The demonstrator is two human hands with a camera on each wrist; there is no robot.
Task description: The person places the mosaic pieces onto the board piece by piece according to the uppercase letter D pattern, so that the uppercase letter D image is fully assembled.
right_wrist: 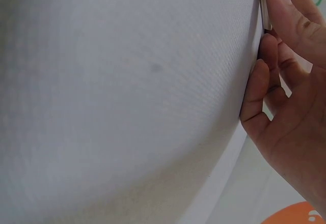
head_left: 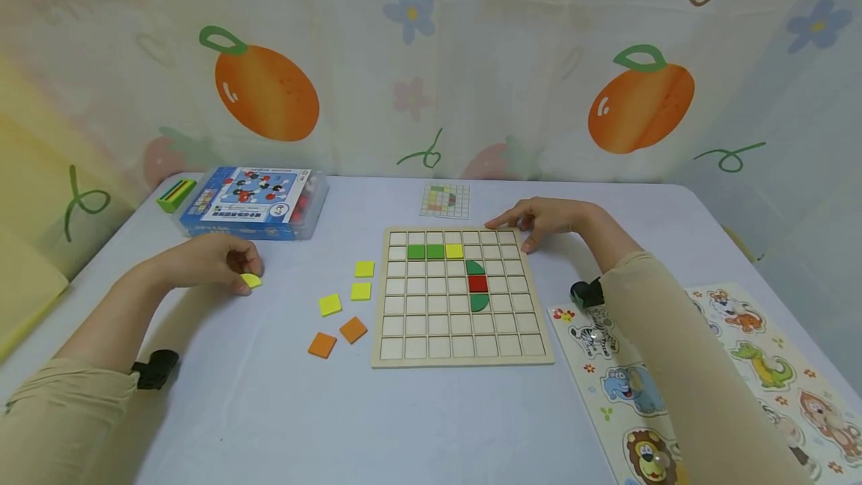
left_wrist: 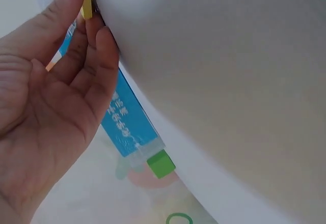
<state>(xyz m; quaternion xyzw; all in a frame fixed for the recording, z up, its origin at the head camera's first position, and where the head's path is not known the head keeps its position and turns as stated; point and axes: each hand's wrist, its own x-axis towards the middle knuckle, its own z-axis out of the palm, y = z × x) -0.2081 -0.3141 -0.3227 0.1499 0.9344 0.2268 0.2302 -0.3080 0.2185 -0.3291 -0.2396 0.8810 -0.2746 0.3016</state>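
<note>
My left hand (head_left: 209, 260) pinches a small yellow piece (head_left: 252, 280) with a rounded edge between thumb and fingertips, left of the loose squares. In the left wrist view, the yellow piece (left_wrist: 87, 2) shows edge-on at the fingertips. The right hand (head_left: 548, 217) rests at the far right corner of a wooden grid board (head_left: 463, 362), index finger along the far edge and thumb against the right side. On the board lie two green squares (head_left: 426, 251), a yellow square (head_left: 454, 251), a red square (head_left: 477, 284) and two rounded green pieces (head_left: 479, 302).
Three yellow squares (head_left: 361, 291) and two orange squares (head_left: 353, 330) lie left of the board. Behind it lies a printed pattern card (head_left: 445, 200). A blue boxed set (head_left: 249, 204) stands at the back left, beside coloured sticks (head_left: 176, 194). An animal puzzle board (head_left: 609, 414) lies under the right forearm.
</note>
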